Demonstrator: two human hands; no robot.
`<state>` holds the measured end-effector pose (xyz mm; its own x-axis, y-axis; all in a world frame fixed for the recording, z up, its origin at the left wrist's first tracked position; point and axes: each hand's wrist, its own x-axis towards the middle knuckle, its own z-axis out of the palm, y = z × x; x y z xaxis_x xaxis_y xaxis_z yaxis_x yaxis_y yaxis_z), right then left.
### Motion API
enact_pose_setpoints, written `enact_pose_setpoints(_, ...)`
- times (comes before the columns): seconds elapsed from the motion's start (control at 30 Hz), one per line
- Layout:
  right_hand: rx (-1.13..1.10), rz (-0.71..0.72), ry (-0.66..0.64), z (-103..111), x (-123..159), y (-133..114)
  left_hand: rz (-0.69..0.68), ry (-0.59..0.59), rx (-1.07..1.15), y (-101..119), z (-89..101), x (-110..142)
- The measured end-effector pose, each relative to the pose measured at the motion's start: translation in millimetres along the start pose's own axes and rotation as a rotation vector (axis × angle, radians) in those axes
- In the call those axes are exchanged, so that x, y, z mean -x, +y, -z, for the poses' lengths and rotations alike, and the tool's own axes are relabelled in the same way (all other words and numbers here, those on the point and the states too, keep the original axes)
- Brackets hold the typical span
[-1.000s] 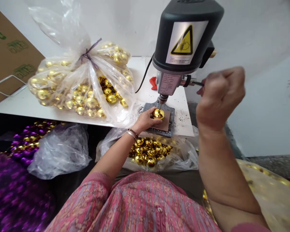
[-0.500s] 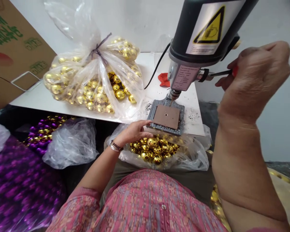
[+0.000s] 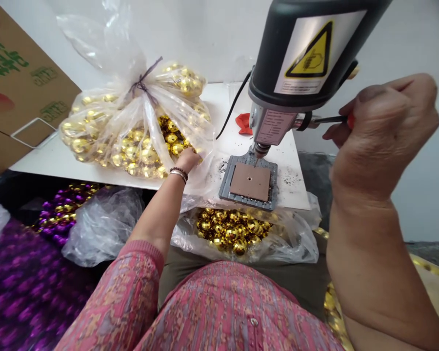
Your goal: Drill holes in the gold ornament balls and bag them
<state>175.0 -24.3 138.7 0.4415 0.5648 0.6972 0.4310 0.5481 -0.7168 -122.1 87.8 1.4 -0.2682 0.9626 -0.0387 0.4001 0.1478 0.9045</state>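
Left hand (image 3: 186, 163), fingers pressed together, touching a clear bag (image 3: 148, 122) of gold baubles (image 3: 139, 155) on the table (image 3: 230, 146), right hand (image 3: 382, 131), fingers curled around the lever (image 3: 331, 119) of the drill press (image 3: 300, 63)

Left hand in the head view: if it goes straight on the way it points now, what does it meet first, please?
The left hand would most likely meet the clear plastic bag holding gold mirror balls first. Its fingertips look to be at the film, though depth is hard to judge here.
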Motion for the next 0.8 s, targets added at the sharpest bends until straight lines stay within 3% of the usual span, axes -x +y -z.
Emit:
enact_pose_setpoints(0.17,0.029,-0.014,-0.045,1.8,1.5,0.1,0.080,0.046,-0.146,-0.2,-8.9,18.9)
enact_pose_setpoints(0.27,0.045,-0.011,-0.071,3.0,3.8,-0.9,0.133,0.118,0.050,3.4,3.1,36.1)
enact_pose_setpoints(0.4,0.101,0.024,-0.060,2.4,-2.3,0.4,0.130,-0.071,0.559,13.3,32.7,71.4)
enact_pose_setpoints(0.5,0.210,0.021,-0.067,-1.8,-22.4,-0.5,0.130,-0.219,0.667,20.2,42.7,99.6)
enact_pose_setpoints(0.63,0.185,-0.131,-0.066,-13.5,-57.6,-9.6,0.201,-0.383,0.686,23.4,30.2,122.4)
enact_pose_setpoints(0.73,0.157,-0.282,-0.077,-22.2,-75.0,-14.3,0.249,-0.493,0.649,24.1,14.0,128.0)
enact_pose_setpoints(0.8,0.173,-0.305,-0.106,-25.1,-81.6,-10.9,0.278,-0.561,0.645,25.5,3.9,128.5)
